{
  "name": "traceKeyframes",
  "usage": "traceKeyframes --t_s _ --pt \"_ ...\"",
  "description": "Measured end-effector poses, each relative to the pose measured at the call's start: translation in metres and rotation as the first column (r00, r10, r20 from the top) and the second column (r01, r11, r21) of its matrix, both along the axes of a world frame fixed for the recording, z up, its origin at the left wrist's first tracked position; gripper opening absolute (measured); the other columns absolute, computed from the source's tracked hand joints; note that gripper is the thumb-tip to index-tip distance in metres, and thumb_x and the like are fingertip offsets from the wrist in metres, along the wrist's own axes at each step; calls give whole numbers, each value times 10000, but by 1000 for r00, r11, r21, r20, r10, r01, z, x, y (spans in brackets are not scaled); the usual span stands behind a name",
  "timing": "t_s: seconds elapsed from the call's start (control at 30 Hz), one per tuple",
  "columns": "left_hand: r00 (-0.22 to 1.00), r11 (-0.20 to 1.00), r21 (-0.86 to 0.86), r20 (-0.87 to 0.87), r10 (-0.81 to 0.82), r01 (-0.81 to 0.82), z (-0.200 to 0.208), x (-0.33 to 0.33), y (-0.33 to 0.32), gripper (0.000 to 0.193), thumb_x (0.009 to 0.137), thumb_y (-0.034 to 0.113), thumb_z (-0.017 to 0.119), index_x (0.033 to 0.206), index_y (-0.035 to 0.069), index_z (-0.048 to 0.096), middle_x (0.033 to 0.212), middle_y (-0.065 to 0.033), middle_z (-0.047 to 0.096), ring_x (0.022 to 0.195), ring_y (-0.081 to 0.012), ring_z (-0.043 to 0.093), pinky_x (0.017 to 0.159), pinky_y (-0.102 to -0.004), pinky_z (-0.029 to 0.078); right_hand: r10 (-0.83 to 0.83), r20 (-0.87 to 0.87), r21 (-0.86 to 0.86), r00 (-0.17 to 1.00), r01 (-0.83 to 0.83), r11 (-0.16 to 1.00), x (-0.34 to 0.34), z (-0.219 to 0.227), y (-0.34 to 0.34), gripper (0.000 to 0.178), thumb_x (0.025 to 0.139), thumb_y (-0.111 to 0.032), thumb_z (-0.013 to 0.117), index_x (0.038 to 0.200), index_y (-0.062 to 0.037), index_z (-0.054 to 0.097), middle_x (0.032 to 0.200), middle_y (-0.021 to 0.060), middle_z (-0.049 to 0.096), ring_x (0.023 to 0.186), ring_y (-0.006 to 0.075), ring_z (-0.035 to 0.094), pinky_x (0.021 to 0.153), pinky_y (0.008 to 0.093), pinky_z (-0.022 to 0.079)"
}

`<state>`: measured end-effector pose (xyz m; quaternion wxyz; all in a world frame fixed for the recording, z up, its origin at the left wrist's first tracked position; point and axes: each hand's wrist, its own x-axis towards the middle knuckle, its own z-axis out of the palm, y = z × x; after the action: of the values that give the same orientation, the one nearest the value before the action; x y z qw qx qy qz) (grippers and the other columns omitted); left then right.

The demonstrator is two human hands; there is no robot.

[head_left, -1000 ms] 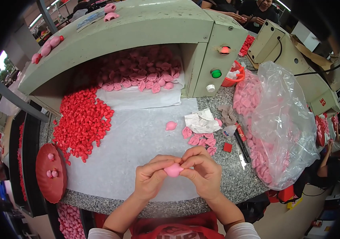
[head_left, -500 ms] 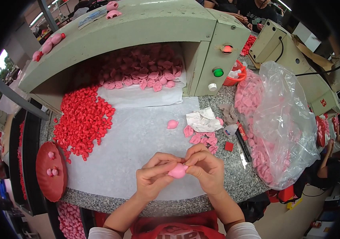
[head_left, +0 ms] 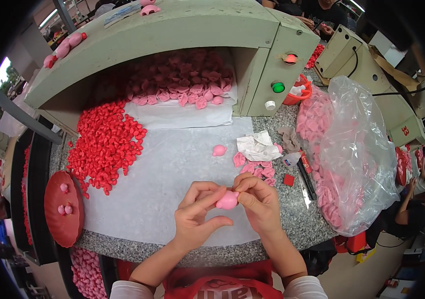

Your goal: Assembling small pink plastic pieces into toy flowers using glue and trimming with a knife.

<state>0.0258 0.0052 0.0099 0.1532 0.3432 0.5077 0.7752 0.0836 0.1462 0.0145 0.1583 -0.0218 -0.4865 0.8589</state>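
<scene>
In front of my chest a small pink rounded hollow-looking piece (head_left: 228, 200) with a little tip is held over the white sheet. My right hand (head_left: 259, 205) is closed, pinching its right end between thumb and fingers. At its left side my left hand (head_left: 195, 219) has the index fingertip against the piece, while its thumb stands away below. Beyond my hands, a similar pink piece (head_left: 219, 150) lies by itself on the white sheet (head_left: 172, 159). Several pink shells (head_left: 256, 168) lie near a crumpled white paper (head_left: 258, 147).
A green-grey metal housing (head_left: 212, 31) arches over a heap of pink shells (head_left: 187, 82). Red pieces (head_left: 105, 149) are piled at left, beside a red scalloped dish (head_left: 53, 222). A clear plastic bag (head_left: 357, 174) of pink shells, a knife (head_left: 304, 192) and a red block (head_left: 288, 180) are right.
My left thumb has lifted off the pink piece and spread away from it. Both hands and the piece have shifted slightly farther from me and to the right.
</scene>
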Motion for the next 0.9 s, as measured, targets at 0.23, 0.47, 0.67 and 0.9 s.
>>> traceKeyframes --t_s 0.23,0.47,0.67,0.9 --pt "988 977 -150 -30 150 -153 0 -1 -2 434 624 -34 719 1027 -43 557 1039 -113 483 972 -235 540 826 -332 489 -81 43 156 996 74 985 -1 -1 -7 106 767 -29 601 852 1 544 905 67 489 779 112 496 684 230 422" --pt "984 894 -413 -53 167 -174 8 -4 -2 395 629 -25 721 998 -22 579 971 -101 549 911 -188 569 784 -299 502 -110 93 376 990 67 924 -2 -6 -2 102 761 -6 614 837 13 549 895 53 497 783 106 508 665 226 432" --pt "993 826 -558 24 115 -82 3 -6 2 355 654 -16 707 986 -23 582 935 -86 570 862 -172 587 782 -291 495 -164 201 580 966 18 814 -1 -4 0 87 735 6 624 795 6 561 835 38 511 701 84 511 586 213 420" --pt "781 915 -239 614 -116 324 -8 -17 -2 272 751 125 659 980 9 569 940 -66 566 900 -164 563 824 -315 466 -217 189 668 958 36 743 -1 4 1 159 684 -31 674 811 -17 580 891 54 547 730 114 531 578 211 404"
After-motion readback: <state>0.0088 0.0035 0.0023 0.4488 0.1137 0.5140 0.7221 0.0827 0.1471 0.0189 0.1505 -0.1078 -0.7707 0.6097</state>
